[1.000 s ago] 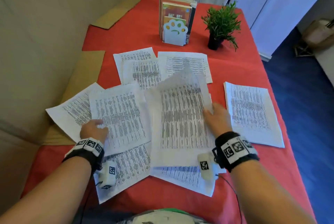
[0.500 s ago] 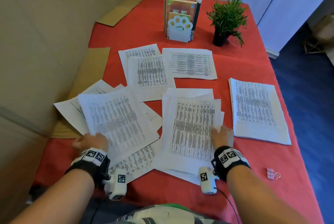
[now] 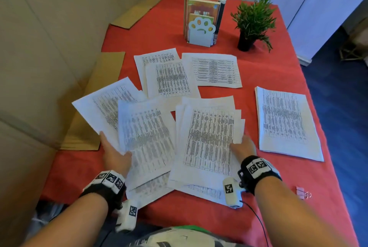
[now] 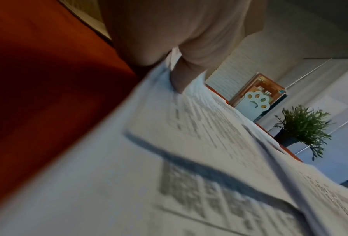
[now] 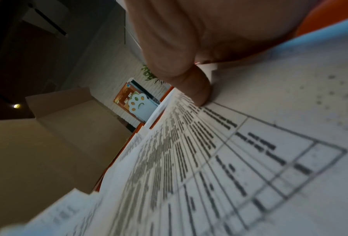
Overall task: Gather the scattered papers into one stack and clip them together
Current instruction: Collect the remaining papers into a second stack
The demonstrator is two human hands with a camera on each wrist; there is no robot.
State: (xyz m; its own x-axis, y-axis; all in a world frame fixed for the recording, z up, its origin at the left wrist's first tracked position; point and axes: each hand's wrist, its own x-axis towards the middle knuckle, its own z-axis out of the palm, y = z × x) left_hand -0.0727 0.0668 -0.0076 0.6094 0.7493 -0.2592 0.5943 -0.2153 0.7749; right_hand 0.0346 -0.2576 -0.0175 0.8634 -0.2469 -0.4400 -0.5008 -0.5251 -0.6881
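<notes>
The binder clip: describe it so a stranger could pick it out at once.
Start at the red tablecloth and follow its right edge toward the person. Just past the right hand and wrist, the binder clip lies alone on bare cloth. It is the only small pink item with wire handles; everything near it is white printed paper.

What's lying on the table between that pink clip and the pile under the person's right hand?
In the head view, only bare red tablecloth and the person's right wrist lie between the pink binder clip and the pile under the right hand.
</notes>
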